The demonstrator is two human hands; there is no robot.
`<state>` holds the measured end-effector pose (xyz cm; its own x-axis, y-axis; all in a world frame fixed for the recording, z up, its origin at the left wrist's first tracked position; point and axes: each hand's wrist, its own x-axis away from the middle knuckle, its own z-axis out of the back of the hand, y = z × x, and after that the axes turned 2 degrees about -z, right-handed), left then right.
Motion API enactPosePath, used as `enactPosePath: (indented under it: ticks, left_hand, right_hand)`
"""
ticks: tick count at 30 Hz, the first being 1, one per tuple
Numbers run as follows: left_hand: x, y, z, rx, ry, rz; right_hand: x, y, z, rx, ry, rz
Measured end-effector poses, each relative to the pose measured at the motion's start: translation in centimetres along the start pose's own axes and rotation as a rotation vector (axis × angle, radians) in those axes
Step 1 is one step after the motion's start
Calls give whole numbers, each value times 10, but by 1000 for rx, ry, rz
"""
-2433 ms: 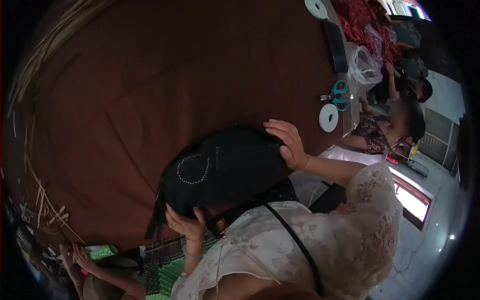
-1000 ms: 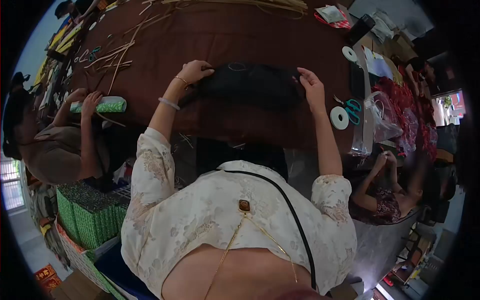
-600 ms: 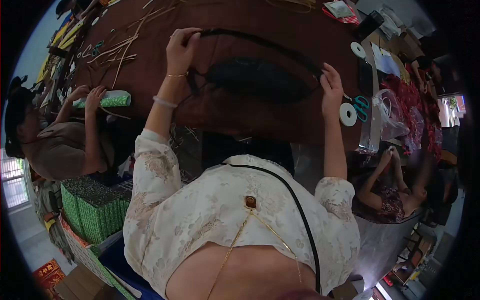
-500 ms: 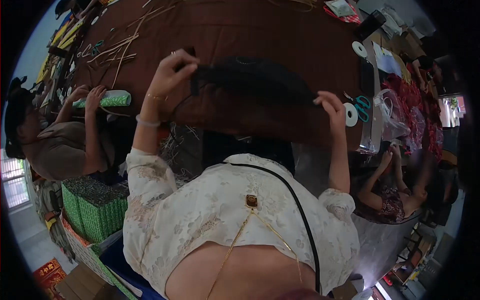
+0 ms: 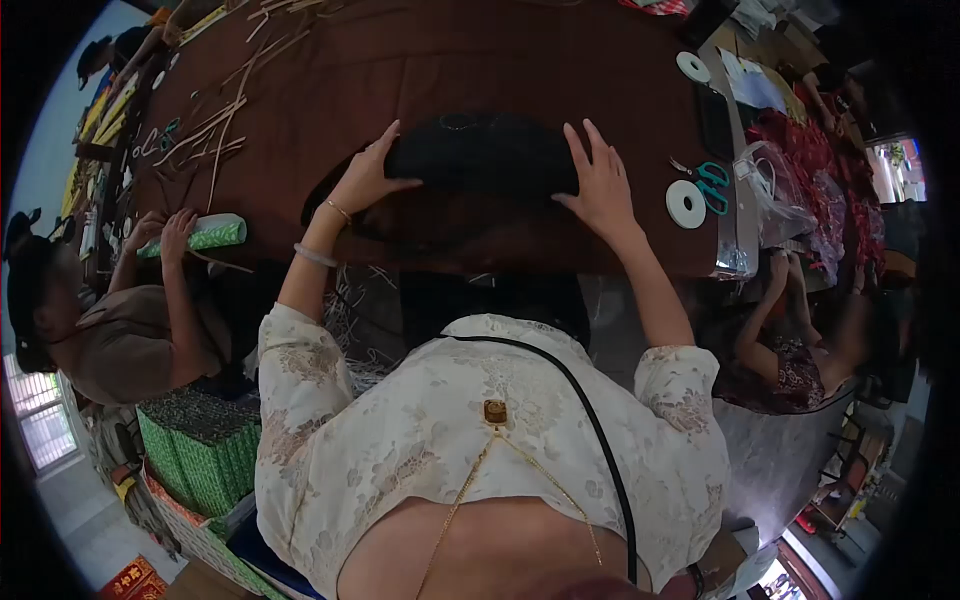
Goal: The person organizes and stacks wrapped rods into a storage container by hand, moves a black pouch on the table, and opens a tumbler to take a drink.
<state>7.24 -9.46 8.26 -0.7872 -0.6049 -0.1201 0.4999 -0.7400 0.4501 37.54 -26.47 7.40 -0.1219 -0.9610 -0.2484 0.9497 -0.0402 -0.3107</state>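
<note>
A dark bag (image 5: 480, 158) with a small ring of shiny dots near its far edge lies on the brown cloth of the table (image 5: 500, 60). At its left end is my left hand (image 5: 372, 172), thumb and fingers spread apart beside the bag. My right hand (image 5: 602, 188) is at the right end, its fingers also spread, the thumb at the bag's edge. Neither hand is closed round anything. A dark strap (image 5: 318, 195) curves out to the left, passing partly behind my left wrist.
A white roll (image 5: 686, 204), teal scissors (image 5: 713, 186) and a dark phone-like object (image 5: 714, 118) lie to the right. Thin strips (image 5: 215, 135) are at the left. A co-worker at left handles a green roll (image 5: 218, 231); another person sits at right, near a plastic bag (image 5: 775, 195).
The strap, stretched between both hands before, is now down at the near left side of the bag. Both hands have opened and rest at the bag's ends.
</note>
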Motion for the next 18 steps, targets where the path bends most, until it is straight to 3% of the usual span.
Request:
enactPosePath:
  ticks: [2,6,8,9,11,13,15,16,18]
  left_hand:
    - [-17,-7,0,214,-74,226]
    - [-34,-21,-8,212,-32,82]
    - [-44,-10,0,145,233,-10]
    - [-48,-8,5,143,231,-8]
    - [-51,-3,11,60,459,-220]
    - [-40,7,14,-7,443,-181]
    - [-28,-3,4,-108,531,-449]
    - [-15,-1,-6,-91,517,-428]
    - [7,-11,-18,-146,336,-512]
  right_hand:
    - [-15,1,-2,-197,-145,-236]
    - [-35,4,-4,-14,-321,-207]
    - [-36,12,-17,-87,-11,-143]
    - [-38,13,-22,-60,112,-121]
    - [-40,18,-29,-84,216,-65]
    - [-36,22,-35,-113,327,-6]
    - [-25,24,-42,-82,433,50]
    - [-22,27,-43,-84,436,50]
    - [-10,30,-45,-50,384,163]
